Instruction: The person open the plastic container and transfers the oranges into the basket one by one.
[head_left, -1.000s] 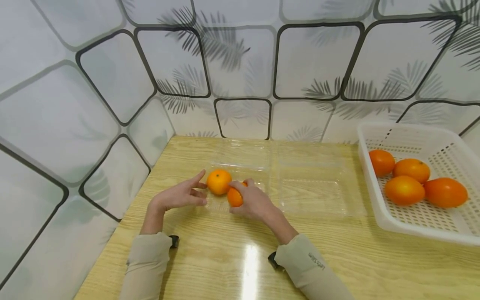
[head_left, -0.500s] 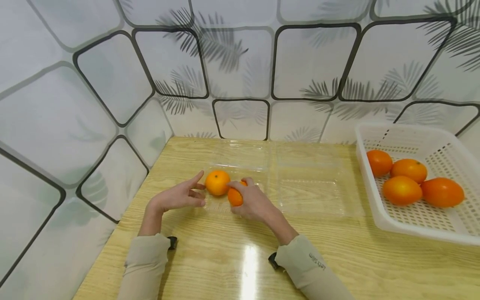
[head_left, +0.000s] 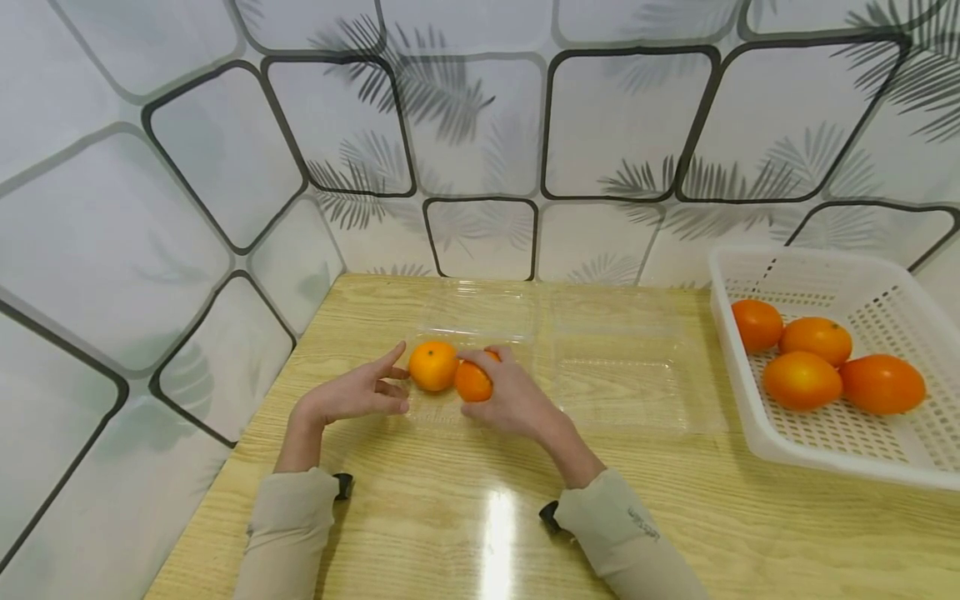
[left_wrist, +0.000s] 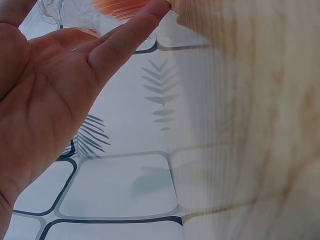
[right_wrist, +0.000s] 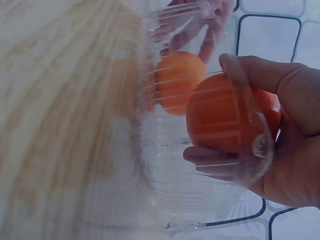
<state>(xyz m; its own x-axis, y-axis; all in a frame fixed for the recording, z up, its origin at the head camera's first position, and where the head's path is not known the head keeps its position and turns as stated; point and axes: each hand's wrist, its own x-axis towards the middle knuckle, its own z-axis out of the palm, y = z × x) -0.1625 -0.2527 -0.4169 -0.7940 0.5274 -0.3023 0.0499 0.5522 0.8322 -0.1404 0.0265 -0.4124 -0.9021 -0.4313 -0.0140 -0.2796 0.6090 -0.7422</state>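
My right hand [head_left: 517,396] holds an orange [head_left: 474,382] in the front part of the left clear plastic container [head_left: 438,412]. In the right wrist view, the thumb and fingers lie on either side of that fruit, partly behind the see-through wall. A second orange [head_left: 432,367], its stem end up, sits just left of the held one. Beside the container's left edge is my left hand [head_left: 356,392], fingers loosely extended and nothing in its grasp. The left wrist view shows its palm [left_wrist: 55,95] and part of an orange [left_wrist: 120,7]; whether the fingertips touch the container I cannot tell.
A second clear plastic container [head_left: 622,392] lies open to the right on the wooden table [head_left: 420,517]. At the far right stands a white perforated basket [head_left: 757,425] with several orange fruits [head_left: 802,381]. A patterned wall [head_left: 480,237] closes off the back and left.
The right hand has shifted slightly on the orange, which now shows more of its surface and sits a touch higher and to the right. The left hand has barely moved.
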